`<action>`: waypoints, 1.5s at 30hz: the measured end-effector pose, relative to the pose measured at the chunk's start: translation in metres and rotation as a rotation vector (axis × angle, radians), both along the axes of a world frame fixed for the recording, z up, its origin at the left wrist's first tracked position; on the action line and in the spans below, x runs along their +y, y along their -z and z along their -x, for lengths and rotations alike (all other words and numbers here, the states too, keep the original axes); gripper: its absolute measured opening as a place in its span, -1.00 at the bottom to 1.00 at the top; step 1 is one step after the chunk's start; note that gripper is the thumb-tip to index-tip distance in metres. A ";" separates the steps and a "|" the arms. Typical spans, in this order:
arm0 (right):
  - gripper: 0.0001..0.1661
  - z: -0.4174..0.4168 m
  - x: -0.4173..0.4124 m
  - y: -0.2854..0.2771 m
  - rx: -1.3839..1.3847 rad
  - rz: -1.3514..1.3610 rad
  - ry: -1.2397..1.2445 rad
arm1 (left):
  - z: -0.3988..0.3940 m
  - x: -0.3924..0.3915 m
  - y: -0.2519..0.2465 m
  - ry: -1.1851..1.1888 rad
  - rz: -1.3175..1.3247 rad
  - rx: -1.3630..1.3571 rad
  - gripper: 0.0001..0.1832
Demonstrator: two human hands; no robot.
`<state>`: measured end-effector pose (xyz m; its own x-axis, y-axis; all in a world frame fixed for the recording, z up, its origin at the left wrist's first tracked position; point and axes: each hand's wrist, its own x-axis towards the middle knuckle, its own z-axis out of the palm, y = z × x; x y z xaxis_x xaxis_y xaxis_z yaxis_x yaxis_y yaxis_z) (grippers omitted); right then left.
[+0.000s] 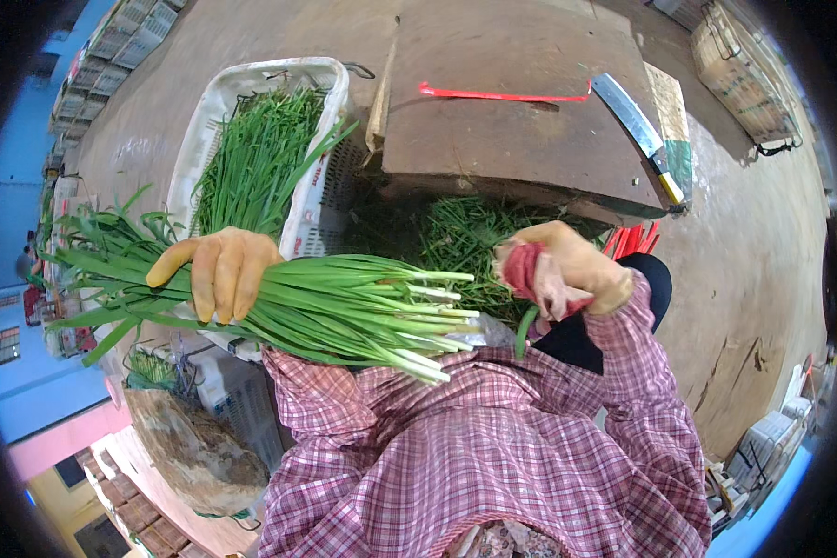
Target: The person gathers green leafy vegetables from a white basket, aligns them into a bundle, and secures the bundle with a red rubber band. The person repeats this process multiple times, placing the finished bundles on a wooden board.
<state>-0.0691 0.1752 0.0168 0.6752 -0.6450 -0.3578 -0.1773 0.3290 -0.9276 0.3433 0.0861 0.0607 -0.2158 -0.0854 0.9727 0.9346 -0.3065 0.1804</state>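
My left hand (217,273), in a yellowish glove, is closed around a thick bunch of garlic chives (349,307). The bunch lies level across my front, pale cut ends to the right and loose leaf tips to the left. My right hand (575,268), also gloved, is curled and apart from the bunch, right of the cut ends. Reddish-pink cloth (530,272) shows about its fingers; whether it is worn or held is unclear. Just below hangs a short green leaf piece (526,331), and I cannot tell if the fingers grip it.
A white plastic crate (206,132) of chives stands ahead left. On the low wooden table (488,146) lie a red strap (502,93) and a large knife (631,122). Loose green trimmings (460,234) are heaped below it. More red straps (631,240) sit by my right knee.
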 end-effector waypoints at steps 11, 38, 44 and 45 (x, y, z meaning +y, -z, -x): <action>-0.66 -0.013 -0.031 -0.062 0.325 1.195 0.388 | 0.046 -0.004 0.018 -0.019 -0.055 0.076 -0.33; -0.36 0.061 -0.035 -0.052 0.773 1.170 0.556 | 0.069 0.004 0.033 -0.063 -0.182 -0.053 -0.42; -0.45 -0.041 0.004 -0.044 0.231 1.206 0.249 | 0.082 -0.002 0.026 -0.042 -0.202 -0.082 -0.41; -0.51 -0.050 0.007 -0.038 0.285 1.248 0.174 | 0.082 0.000 0.025 -0.053 -0.205 -0.080 -0.41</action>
